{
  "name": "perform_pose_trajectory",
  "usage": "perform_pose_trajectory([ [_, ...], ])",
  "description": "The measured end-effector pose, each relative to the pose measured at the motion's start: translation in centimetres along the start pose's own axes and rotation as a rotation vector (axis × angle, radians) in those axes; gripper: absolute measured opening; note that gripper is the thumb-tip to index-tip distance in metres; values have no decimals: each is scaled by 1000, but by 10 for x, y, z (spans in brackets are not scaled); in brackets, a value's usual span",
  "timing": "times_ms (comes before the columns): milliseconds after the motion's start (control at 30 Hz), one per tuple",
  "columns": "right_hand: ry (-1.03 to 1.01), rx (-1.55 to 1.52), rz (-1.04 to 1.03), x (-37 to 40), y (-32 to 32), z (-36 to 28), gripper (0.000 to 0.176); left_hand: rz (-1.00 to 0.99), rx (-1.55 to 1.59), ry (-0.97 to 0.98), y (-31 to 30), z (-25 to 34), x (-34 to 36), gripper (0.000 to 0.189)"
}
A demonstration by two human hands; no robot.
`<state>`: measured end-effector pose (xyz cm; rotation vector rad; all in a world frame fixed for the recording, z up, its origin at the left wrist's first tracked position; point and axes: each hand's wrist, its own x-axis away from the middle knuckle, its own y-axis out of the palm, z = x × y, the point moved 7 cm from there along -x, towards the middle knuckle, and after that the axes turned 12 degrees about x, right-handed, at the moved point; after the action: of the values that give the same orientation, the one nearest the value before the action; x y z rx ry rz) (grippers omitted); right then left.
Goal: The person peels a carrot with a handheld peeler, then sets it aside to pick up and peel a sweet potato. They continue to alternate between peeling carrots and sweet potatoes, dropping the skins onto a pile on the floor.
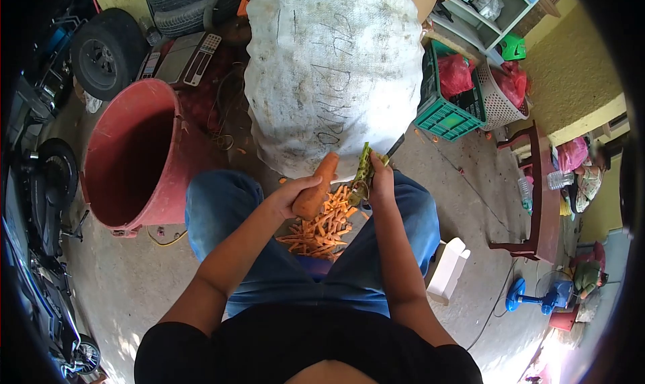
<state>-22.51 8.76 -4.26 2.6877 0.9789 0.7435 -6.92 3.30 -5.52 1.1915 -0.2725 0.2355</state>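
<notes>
My left hand (293,194) is closed around a large orange carrot (317,194), its narrower end pointing up and away from me. My right hand (382,177) grips a cutting tool with a green patterned body (363,169), level with the carrot and a short gap to its right. A dark bar like a blade (397,145) sticks out past the right hand toward the upper right. Between my knees, below both hands, lies a heap of orange cut sticks (324,233), with a blue-purple edge (314,266) showing at its near side.
A bulging white sack (336,68) with handwriting stands just ahead. To the left is a red tub (164,149); ahead on the right, a green crate (449,115). A white box (449,270) lies by my right leg, with a wooden bench (543,202) and blue fan (537,296) beyond.
</notes>
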Motion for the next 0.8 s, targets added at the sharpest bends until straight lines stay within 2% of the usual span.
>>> perform_pose_trajectory([
  [67, -26, -46, 54, 0, 0, -1, 19, -61, 219, 32, 16, 1, 0, 48],
  [133, -136, 55, 138, 2, -3, -9, 20, -49, 304, 15, 15, 1, -3, 47],
  [167, -105, 58, 192, -4, -9, -7, 21, -35, 389, 1, 13, 1, -3, 46],
  [267, -116, 162, 213, -4, -2, -8, 22, 54, 315, 85, -10, 0, -14, 45],
  [300, -213, 217, 191, 0, 9, -10, 23, 57, 324, 83, -14, -2, -18, 45],
  [367, -230, 297, 159, 6, 26, 2, 24, 166, 410, 104, -26, -4, -22, 42],
  [400, -234, 360, 138, 15, 38, 1, 24, 171, 418, 104, -32, -7, -25, 42],
  [433, -380, 544, 160, 20, 47, -6, 26, 56, 447, 105, -32, -8, -29, 40],
  [467, -374, 544, 157, 22, 51, -4, 26, -59, 472, 107, -12, -2, -24, 39],
  [500, -389, 596, 152, 25, 56, -5, 26, 160, 464, 145, -9, -4, -20, 36],
  [800, -473, 819, 203, 32, 61, -12, 27, 159, 463, 145, -9, -8, -23, 39],
])
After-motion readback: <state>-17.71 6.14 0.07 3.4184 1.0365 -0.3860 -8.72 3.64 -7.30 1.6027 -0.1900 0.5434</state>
